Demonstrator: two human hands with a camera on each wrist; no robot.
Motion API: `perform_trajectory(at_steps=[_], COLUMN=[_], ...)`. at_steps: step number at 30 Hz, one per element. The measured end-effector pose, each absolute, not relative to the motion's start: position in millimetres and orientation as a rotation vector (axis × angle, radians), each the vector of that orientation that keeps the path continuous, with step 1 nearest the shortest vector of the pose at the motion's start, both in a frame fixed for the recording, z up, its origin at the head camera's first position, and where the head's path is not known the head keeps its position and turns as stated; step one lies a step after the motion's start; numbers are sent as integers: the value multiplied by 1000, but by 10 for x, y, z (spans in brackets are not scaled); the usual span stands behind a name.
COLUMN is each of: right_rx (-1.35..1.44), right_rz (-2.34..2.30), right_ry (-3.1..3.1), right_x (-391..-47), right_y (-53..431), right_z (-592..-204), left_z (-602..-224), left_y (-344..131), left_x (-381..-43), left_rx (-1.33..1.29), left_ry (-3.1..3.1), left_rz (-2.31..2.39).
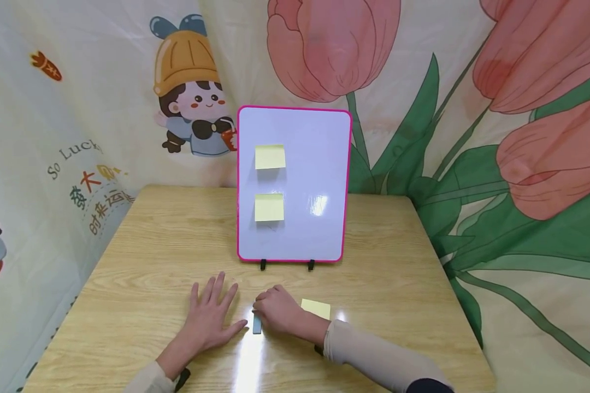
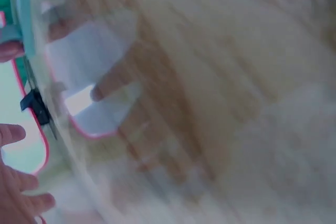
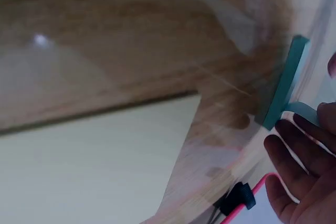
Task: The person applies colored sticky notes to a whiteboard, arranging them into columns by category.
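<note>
My left hand rests on the table with its fingers spread, and its thumb points toward a narrow blue-green pad of sticky notes. Over the far end of that pad, my right hand has its fingers bent. The right wrist view shows the pad as a slim block. A top strip curves up off it, its end pinched in my right fingers. Part of the pad is hidden by the right hand in the head view. A pale yellow sticky-note pad lies beside the right wrist.
A whiteboard with a pink rim stands on black feet at the back of the wooden table. An upper yellow note and a lower one are stuck on its left half. Printed cloth hangs behind.
</note>
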State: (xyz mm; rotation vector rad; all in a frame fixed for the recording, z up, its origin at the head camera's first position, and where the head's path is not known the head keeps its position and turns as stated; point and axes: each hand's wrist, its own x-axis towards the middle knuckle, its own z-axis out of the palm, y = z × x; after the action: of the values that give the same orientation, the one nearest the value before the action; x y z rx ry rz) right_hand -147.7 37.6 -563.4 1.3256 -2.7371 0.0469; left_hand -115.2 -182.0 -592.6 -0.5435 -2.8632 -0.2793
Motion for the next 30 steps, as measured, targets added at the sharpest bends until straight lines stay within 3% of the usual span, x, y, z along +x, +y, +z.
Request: perform_trajectory(at_steps=[10,17,24,30], right_rx=[1389,1215,1197,1004], right_rz=[550,973,1137,1268], right_ry=[-2879,-3109,-3248,-3325], right_x=[-1779,-1958,-2108,-2194], right_y=[415,468,485,499], right_z=[-5608,-5576,-5527,-5516], left_z=[-5900,-5874,-5851,-5843], left_y=[-1635,-1564,-1528,-1531], left_x=[-1211,-1171,-1150,-1150], left_rx=[-526,-426,-391,-372], left_ry=[-3015,-3102,-3091,-3110], left_rz=[-175,-148,-142,-145])
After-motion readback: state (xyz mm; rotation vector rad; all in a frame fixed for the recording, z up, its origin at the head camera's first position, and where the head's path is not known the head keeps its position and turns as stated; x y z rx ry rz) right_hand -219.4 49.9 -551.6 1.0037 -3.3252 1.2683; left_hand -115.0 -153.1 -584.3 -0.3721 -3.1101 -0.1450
